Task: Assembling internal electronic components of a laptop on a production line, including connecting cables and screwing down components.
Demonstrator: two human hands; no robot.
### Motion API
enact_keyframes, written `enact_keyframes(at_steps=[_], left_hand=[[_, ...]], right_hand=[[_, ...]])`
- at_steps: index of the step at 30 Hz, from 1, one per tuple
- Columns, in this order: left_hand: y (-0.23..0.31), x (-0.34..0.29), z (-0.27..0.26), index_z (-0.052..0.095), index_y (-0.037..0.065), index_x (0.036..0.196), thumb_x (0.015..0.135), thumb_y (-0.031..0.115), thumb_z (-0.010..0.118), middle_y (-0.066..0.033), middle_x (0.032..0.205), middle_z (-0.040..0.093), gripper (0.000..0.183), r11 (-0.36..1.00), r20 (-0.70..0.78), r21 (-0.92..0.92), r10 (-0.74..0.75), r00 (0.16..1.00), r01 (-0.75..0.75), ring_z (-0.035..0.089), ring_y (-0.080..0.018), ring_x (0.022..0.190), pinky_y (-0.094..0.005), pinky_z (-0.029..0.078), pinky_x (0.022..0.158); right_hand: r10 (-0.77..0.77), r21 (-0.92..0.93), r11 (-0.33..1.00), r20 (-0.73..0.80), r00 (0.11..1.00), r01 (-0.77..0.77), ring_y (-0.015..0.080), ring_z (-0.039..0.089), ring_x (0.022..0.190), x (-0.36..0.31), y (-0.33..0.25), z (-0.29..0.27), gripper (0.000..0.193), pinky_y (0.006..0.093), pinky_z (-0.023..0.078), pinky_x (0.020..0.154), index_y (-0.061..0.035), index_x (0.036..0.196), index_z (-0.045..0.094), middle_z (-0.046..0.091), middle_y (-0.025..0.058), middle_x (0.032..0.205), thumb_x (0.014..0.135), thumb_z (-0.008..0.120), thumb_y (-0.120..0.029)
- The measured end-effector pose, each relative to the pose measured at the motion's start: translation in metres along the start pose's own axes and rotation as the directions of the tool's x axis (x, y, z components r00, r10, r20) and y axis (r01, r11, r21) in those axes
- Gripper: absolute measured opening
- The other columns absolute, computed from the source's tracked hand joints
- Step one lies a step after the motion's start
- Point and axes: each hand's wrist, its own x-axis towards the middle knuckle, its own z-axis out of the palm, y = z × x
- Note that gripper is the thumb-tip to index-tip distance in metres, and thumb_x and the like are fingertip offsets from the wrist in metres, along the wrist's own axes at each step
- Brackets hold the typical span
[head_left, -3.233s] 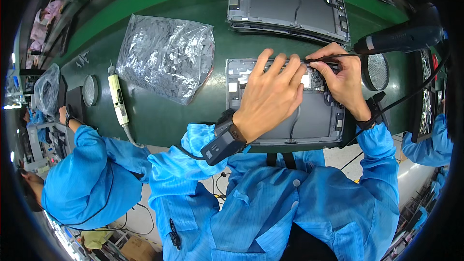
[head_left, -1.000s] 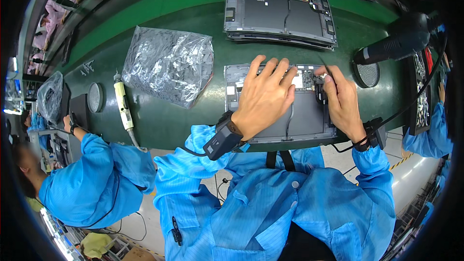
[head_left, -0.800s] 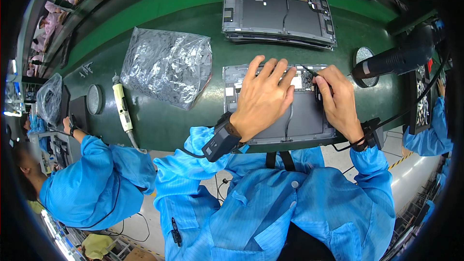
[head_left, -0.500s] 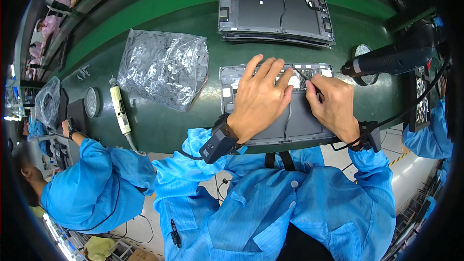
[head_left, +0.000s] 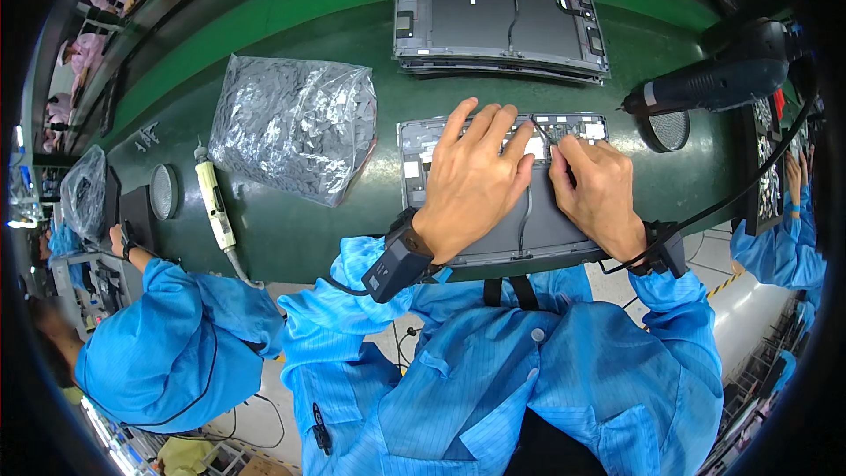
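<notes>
Right hand (head_left: 599, 183) pinches a tool (head_left: 542, 132), seemingly working inside the laptop (head_left: 564, 225) at the table's (head_left: 282, 234) near edge. Left hand (head_left: 474, 185) spreads open, empty; next needs steadiness

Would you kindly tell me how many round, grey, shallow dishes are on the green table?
2: left dish, beside the cream pen-shaped screwdriver; right dish, partly behind the black cylindrical power tool. Others may be hidden.

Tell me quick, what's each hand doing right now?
Left hand: open, spread palm down over the opened laptop base.
Right hand: closed, holding a thin dark tool.
</notes>
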Motion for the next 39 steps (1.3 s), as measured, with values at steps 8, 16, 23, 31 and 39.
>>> enact_keyframes(at_steps=[8,16,23,31,39], left_hand=[[-0.001,0.0,0.0,0.078,0.001,0.124,0.091,0.017,0.081,-0.0162,0.127,0.07,0.037,1.0,0.0,-0.019,0.006,1.0,-0.006,0.069,-0.0342,0.118,-0.0518,0.047,0.116],[-0.002,0.0,0.002,0.077,-0.002,0.124,0.09,0.01,0.081,-0.0204,0.129,0.067,0.037,0.991,0.009,-0.132,-0.018,1.0,0.019,0.069,-0.041,0.116,-0.0564,0.052,0.116],[-0.001,-0.001,0.003,0.077,-0.001,0.124,0.09,0.01,0.081,-0.0203,0.128,0.068,0.036,0.994,-0.006,-0.111,-0.004,1.0,0.003,0.07,-0.0404,0.114,-0.058,0.05,0.118],[-0.003,-0.001,0.004,0.078,0.006,0.127,0.09,0.014,0.081,-0.02,0.126,0.069,0.038,0.997,-0.007,-0.07,0.016,1.0,-0.016,0.07,-0.039,0.113,-0.0594,0.048,0.12],[-0.001,-0.002,0.004,0.076,0.008,0.13,0.091,0.014,0.079,-0.0179,0.127,0.066,0.04,0.999,0.017,-0.044,0.002,1.0,-0.001,0.068,-0.0378,0.116,-0.0586,0.047,0.12]], right_hand=[[0.024,-0.025,0.999,-0.018,1.0,-0.025,0.0371,0.062,0.059,-0.004,-0.005,0.005,0.017,0.0466,0.05,0.06,-0.0072,0.087,0.062,0.066,0.011,0.072,0.09,0.078,-0.008],[0.049,-0.052,0.997,-0.026,0.998,-0.05,0.0378,0.063,0.06,-0.004,-0.013,0.009,0.015,0.0472,0.052,0.063,-0.0067,0.088,0.062,0.067,0.0117,0.073,0.09,0.077,-0.008],[0.036,-0.067,0.997,-0.06,0.998,-0.04,0.0388,0.063,0.061,-0.005,-0.011,0.01,0.015,0.0484,0.052,0.064,-0.0062,0.088,0.062,0.066,0.0119,0.072,0.091,0.076,-0.008],[0.164,0.426,0.9,-0.137,0.977,-0.092,0.0321,0.06,0.075,0.016,0.008,-0.006,0.01,0.0411,0.049,0.07,0.0015,0.096,0.068,0.057,0.015,0.087,0.098,0.073,-0.007],[0.188,0.762,0.645,-0.092,0.978,-0.052,0.0248,0.077,0.103,0.036,0.032,0.008,0.015,0.0334,0.06,0.091,0.0048,0.115,0.076,0.077,0.0158,0.113,0.105,0.066,0.001]])
